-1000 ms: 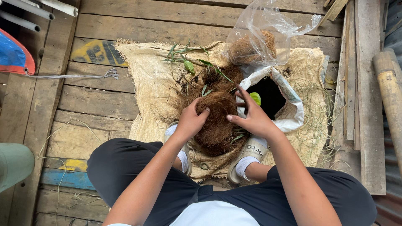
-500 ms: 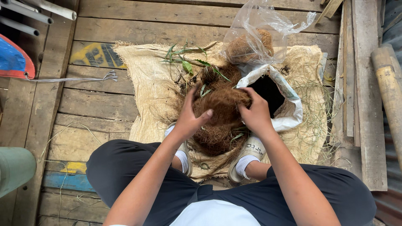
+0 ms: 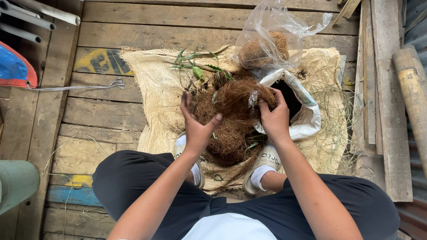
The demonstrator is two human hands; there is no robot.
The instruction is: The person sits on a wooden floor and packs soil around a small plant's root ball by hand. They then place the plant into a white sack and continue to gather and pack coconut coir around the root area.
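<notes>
Where a second ago both hands pressed on a rounded clump of brown coconut fibre low over the pile, the clump (image 3: 238,100) now sits higher and further from the body, at the mouth of the white sack (image 3: 307,120). The right hand (image 3: 275,116) has closed on the clump's right edge, fingers curled into the fibre, just over the sack's dark opening. The left hand (image 3: 195,122) has let go: it stands open, palm turned toward the clump, fingers spread and raised, its thumb near the fibre but whether it touches cannot be told. The green leaf that showed inside the sack earlier is now hidden behind the right hand and the clump.

Counted: one burlap cloth (image 3: 155,89) spread on the wooden plank floor (image 3: 106,115), with one loose pile of coconut fibre (image 3: 229,140) on it between the person's two pale shoes, the left shoe (image 3: 183,144) and the right shoe (image 3: 266,164). One clear plastic bag (image 3: 275,35) holding more brown fibre stands beyond the sack. A few green plant sprigs (image 3: 193,66) lie on the cloth's far side. Three grey pipes (image 3: 31,15) lie at the upper left, beside one blue and red object (image 3: 13,64).
</notes>
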